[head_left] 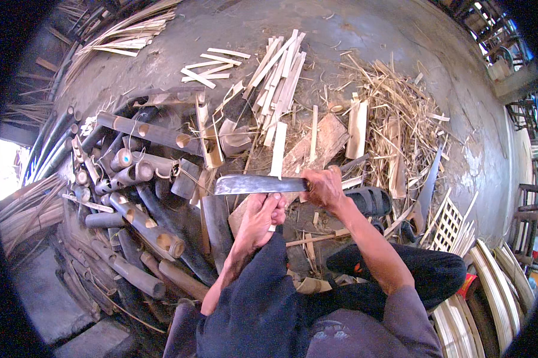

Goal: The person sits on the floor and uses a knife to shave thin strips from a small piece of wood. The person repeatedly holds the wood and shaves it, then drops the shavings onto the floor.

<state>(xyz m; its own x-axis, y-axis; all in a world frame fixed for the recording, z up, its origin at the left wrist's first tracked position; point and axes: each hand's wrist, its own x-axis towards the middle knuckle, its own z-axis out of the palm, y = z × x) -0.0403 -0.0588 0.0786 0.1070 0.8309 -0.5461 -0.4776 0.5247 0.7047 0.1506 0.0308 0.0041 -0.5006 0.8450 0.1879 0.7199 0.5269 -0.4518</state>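
My right hand (324, 186) is closed around the handle of a wide-bladed machete (251, 185). Its steel blade points left and lies across a pale bamboo strip (278, 149). Just below the blade, my left hand (267, 216) grips the lower part of that strip, fingers wrapped round it over my knee. The strip's far end reaches away from me, past a rough wooden block (328, 138). A second thin strip (314, 134) stands out beside it, over the block.
Cut bamboo culms (155, 232) are heaped at left. Farther off lie a pile of split strips (281, 77) and a mound of shavings (394, 107). A handsaw (427, 191) and a woven lattice piece (447, 227) are at right. A dark sandal (369, 203) sits near my right forearm.
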